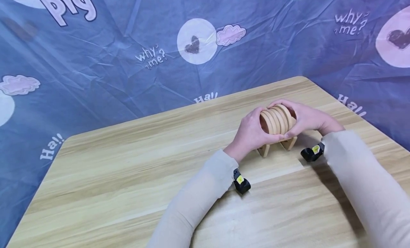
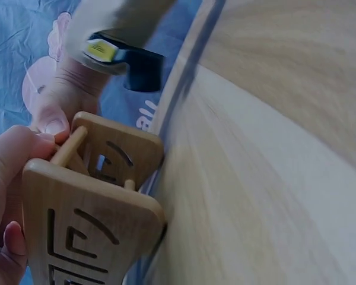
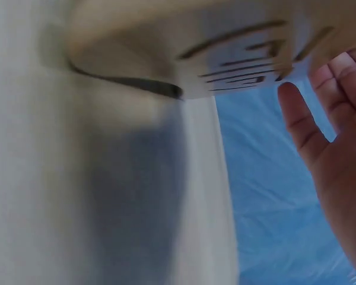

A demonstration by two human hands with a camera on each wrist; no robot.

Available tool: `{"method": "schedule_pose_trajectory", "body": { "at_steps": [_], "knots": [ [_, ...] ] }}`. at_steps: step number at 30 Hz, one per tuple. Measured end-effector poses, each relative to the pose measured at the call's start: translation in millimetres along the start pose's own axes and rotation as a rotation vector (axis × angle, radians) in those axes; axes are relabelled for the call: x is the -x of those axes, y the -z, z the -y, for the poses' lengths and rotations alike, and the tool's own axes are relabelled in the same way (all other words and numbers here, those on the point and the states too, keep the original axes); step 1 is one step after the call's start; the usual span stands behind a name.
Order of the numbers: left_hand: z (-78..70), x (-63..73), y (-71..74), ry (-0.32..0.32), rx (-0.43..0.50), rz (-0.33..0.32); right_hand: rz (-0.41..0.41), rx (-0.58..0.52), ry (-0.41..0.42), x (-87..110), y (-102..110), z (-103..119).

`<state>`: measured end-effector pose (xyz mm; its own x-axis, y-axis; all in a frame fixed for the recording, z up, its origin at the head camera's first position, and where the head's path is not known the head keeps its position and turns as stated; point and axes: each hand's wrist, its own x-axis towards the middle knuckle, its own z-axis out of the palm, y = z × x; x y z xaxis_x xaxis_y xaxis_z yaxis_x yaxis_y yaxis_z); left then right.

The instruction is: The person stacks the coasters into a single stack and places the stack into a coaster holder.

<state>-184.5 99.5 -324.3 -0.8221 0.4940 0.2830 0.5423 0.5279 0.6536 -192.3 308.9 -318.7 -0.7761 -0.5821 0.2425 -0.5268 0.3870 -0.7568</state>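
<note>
A light wooden rack (image 1: pixel 264 150) carries several round wooden discs (image 1: pixel 278 120), like coasters, standing on edge in a row. Its two end panels (image 2: pixel 95 219) have cut-out line patterns, and dowels (image 2: pixel 70 145) join them. My left hand (image 1: pixel 251 132) grips the rack with its discs from the left, the thumb along the near side. From the right, my right hand (image 1: pixel 309 118) holds the other end, and the thumbs nearly meet in front. In the right wrist view a patterned panel (image 3: pixel 231 53) is blurred beside the fingers. Whether the rack's feet touch the table cannot be told.
The wood-grain table (image 1: pixel 144 162) spreads to the left and in front of the hands. Behind it hangs a blue printed cloth (image 1: pixel 112 62), close to the table's back and right edges. Each wrist wears a black camera (image 1: pixel 242 184).
</note>
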Motion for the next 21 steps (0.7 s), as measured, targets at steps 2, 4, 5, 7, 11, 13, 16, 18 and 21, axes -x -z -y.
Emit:
{"method": "schedule_pose_trajectory", "body": {
  "at_steps": [2,4,5,7,11,13,16,18,21],
  "knots": [
    [0.2,-0.1,-0.1,0.006,0.0,0.008,0.021,0.074,-0.006,-3.1,1.8,3.0],
    [0.0,-0.3,0.1,0.012,-0.001,0.017,0.037,0.126,-0.008,-4.9,3.4,6.0],
    [-0.2,-0.5,0.0,0.013,0.0,0.021,0.045,0.139,-0.012,-5.4,3.9,7.4],
    [-0.9,-0.8,0.1,0.016,-0.001,0.031,0.055,0.162,-0.026,-5.6,5.0,10.0],
    [-2.7,-1.7,0.6,0.034,-0.036,0.059,0.072,0.215,-0.063,-5.9,7.1,15.6],
    [-3.5,-2.6,0.9,0.037,-0.069,0.076,0.086,0.238,-0.08,-6.8,8.5,18.1],
    [-4.6,-3.7,1.9,0.042,-0.113,0.102,0.104,0.295,-0.082,-8.7,9.9,20.5],
    [-5.2,-4.3,2.7,0.047,-0.128,0.118,0.117,0.317,-0.078,-10.4,10.0,21.3],
    [-7.4,-4.7,4.0,0.058,-0.127,0.135,0.13,0.352,-0.081,-11.5,10.2,22.0]
  ]
}}
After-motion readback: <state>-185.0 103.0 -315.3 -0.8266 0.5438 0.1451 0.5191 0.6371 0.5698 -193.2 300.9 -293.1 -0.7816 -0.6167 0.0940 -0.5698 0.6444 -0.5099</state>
